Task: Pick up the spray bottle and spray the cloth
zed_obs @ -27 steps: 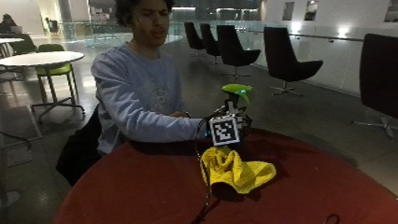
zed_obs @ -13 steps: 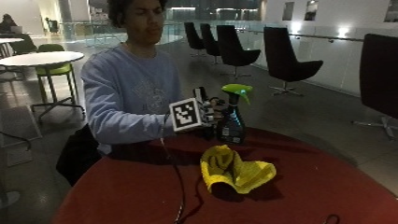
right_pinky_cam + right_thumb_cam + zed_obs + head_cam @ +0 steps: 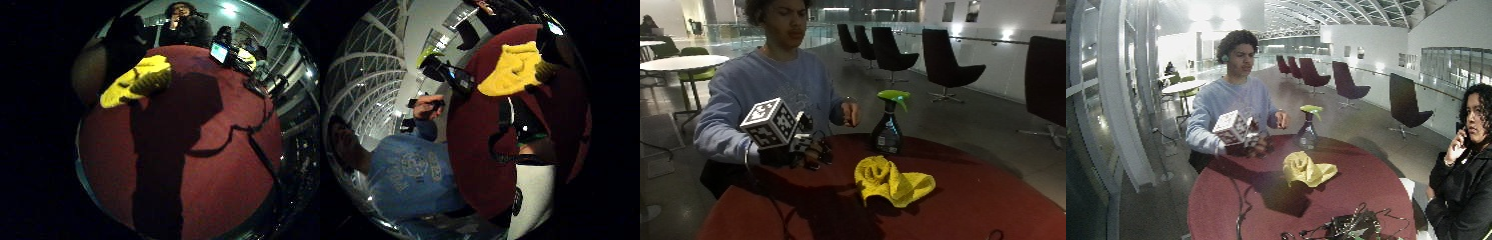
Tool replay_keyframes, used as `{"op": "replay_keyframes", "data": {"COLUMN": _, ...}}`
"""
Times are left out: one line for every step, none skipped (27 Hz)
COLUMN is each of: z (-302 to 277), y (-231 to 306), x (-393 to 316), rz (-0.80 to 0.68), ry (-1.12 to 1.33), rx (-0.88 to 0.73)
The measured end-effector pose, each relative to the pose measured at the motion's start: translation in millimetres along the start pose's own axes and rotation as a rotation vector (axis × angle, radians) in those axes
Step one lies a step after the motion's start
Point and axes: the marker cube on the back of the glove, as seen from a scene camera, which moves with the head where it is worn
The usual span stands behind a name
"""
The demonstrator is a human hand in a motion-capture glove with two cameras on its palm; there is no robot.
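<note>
Outside view. A person in a light blue sweatshirt sits at a round table covered with a matte dark red, felt-like surface. The spray bottle stands upright on the table at about 12 o'clock from the cloth, near the table's far edge. Its body is dark and glossy, widening toward the base and carrying a label, and it is topped by a bright green plastic trigger head with the nozzle directed toward 3 o'clock. Nothing touches the bottle.

The cloth is a soft yellow fabric, crumpled into rounded folds, lying on the red surface near the table's middle and apart from the bottle.

The gloved right hand hangs above the table at about 9 o'clock from the cloth, well apart from both cloth and bottle. Its black fingers droop in a relaxed curl and hold nothing. The bare left hand is raised above the table edge at about 9 o'clock from the bottle, near it but not in contact, fingers loosely together.

Palm views. Both show the red tabletop from above, with the yellow cloth lying on it; 1 view also shows the bottle and the bare hand beside it. A thin dark cable trails in a curve across the felt.
</note>
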Motion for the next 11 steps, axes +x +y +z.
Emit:
{"op": "replay_keyframes", "data": {"z": -1, "y": 6, "x": 7, "rz": 0.012, "ry": 0.012, "rx": -0.001}}
{"op": "replay_keyframes", "data": {"z": -2, "y": 10, "x": 13, "rz": 0.022, "ry": 0.021, "rx": -0.002}}
{"op": "replay_keyframes", "data": {"z": -3, "y": 14, "x": 18, "rz": 0.031, "ry": 0.026, "rx": -0.004}}
{"op": "replay_keyframes", "data": {"z": -3, "y": 17, "x": 22, "rz": 0.036, "ry": 0.032, "rx": -0.007}}
{"op": "replay_keyframes", "data": {"z": -3, "y": 19, "x": 25, "rz": 0.039, "ry": 0.039, "rx": -0.011}}
{"op": "replay_keyframes", "data": {"z": -2, "y": 21, "x": 28, "rz": 0.04, "ry": 0.049, "rx": -0.017}}
{"op": "replay_keyframes", "data": {"z": -2, "y": 22, "x": 30, "rz": 0.038, "ry": 0.06, "rx": -0.023}}
{"op": "replay_keyframes", "data": {"z": -1, "y": 22, "x": 31, "rz": 0.037, "ry": 0.072, "rx": -0.03}}
{"op": "replay_keyframes", "data": {"z": 0, "y": 23, "x": 32, "rz": 0.035, "ry": 0.083, "rx": -0.037}}
{"op": "replay_keyframes", "data": {"z": 1, "y": 23, "x": 33, "rz": 0.033, "ry": 0.091, "rx": -0.043}}
{"op": "replay_keyframes", "data": {"z": 1, "y": 23, "x": 33, "rz": 0.032, "ry": 0.096, "rx": -0.046}}
